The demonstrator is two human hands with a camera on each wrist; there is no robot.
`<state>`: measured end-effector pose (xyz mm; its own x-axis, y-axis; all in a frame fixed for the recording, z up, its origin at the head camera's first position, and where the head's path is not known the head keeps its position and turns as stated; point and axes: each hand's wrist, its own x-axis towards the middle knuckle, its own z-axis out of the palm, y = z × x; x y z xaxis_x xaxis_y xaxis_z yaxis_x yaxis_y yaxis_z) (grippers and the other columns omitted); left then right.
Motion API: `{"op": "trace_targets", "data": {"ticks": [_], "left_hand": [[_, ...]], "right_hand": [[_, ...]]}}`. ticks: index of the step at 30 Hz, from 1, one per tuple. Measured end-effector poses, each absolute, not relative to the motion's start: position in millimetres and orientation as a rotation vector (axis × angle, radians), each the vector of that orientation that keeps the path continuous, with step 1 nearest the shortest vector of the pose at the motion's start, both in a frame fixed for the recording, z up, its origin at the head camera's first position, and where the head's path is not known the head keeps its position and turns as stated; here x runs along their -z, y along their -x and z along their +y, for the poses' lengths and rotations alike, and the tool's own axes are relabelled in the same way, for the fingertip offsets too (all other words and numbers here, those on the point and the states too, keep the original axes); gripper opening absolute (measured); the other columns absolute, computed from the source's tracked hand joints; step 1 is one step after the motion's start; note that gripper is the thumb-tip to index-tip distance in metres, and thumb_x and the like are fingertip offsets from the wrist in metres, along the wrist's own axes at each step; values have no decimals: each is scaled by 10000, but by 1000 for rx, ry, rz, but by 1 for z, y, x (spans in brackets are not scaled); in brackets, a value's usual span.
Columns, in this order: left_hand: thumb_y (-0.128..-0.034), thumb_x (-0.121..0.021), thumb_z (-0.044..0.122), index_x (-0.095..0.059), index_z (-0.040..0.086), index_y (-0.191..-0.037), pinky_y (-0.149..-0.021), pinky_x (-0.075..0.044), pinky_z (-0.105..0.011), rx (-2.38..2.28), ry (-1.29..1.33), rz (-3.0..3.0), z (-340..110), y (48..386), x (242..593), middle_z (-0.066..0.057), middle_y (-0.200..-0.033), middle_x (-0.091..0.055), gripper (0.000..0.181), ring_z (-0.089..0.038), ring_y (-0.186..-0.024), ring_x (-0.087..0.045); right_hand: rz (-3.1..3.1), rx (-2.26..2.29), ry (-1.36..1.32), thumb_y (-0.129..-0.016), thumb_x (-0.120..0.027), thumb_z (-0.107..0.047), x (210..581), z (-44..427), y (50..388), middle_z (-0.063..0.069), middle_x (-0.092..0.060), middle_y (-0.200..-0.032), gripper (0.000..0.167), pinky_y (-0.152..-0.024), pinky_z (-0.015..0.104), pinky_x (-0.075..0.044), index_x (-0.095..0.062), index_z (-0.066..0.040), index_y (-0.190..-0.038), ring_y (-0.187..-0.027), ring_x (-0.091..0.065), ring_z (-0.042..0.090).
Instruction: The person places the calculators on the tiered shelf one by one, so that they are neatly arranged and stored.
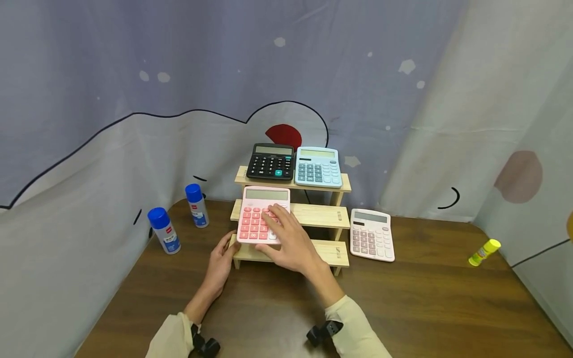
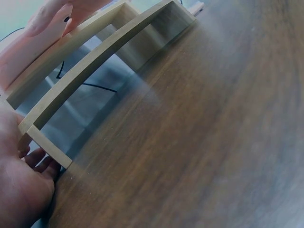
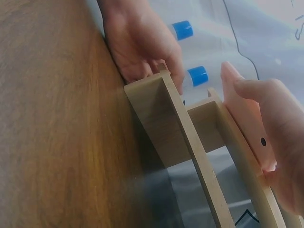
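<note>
A pink calculator (image 1: 264,215) leans over the middle and lowest shelves of a three-tier wooden display rack (image 1: 329,251). My right hand (image 1: 291,243) holds it, fingers spread over the keys, thumb at its lower edge. In the right wrist view the calculator's pink underside (image 3: 244,114) shows beside the thumb. At the rack's lower left end, my left hand (image 1: 219,263) grips the lowest shelf; the left wrist view shows its curled fingers (image 2: 40,159) by the end support. On the top shelf lie a black calculator (image 1: 270,161) and a light blue calculator (image 1: 318,166), side by side.
Right of the rack, a pale pink calculator (image 1: 371,234) lies on the brown wooden table (image 1: 429,298). A yellow glue stick (image 1: 485,252) is farther right. Two blue-capped bottles (image 1: 164,230) stand at the left, near the curtain (image 1: 224,59) behind the table.
</note>
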<state>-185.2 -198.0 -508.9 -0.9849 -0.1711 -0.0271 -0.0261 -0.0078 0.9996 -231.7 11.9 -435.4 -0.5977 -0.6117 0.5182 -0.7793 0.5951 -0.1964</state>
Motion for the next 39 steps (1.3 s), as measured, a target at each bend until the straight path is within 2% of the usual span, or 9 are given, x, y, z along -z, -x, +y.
{"op": "trace_targets", "data": {"ticks": [12, 28, 39], "left_hand": [[-1053, -508, 282, -349, 99, -1536, -1211, -258, -476, 2137, -196, -2144, -198, 184, 509, -124, -1613, -322, 541, -268, -1492, -275], [-1048, -518, 318, -374, 85, -1517, -1200, -270, -459, 2116, -173, -2143, -197, 185, 510, -125, -1590, -362, 542, -255, -1469, -306], [-1051, -514, 293, -375, 97, -1520, -1197, -281, -440, 2137, -189, -2136, -198, 185, 509, -112, -1589, -367, 527, -237, -1453, -328]], "right_hand": [[-2427, -594, -1087, -870, -703, -532, 438, 6, 229, 104, -422, -1540, 785, -1236, 471, -228, -456, -131, -1499, -1480, -320, 261], [-2377, -590, -1046, -856, -715, -532, 439, 3, 227, 115, -450, -1515, 774, -1216, 488, -269, -490, -125, -1474, -1457, -359, 276], [-2397, -600, -1048, -871, -697, -531, 439, 2, 226, 113, -434, -1529, 761, -1221, 491, -257, -483, -126, -1478, -1473, -330, 273]]}}
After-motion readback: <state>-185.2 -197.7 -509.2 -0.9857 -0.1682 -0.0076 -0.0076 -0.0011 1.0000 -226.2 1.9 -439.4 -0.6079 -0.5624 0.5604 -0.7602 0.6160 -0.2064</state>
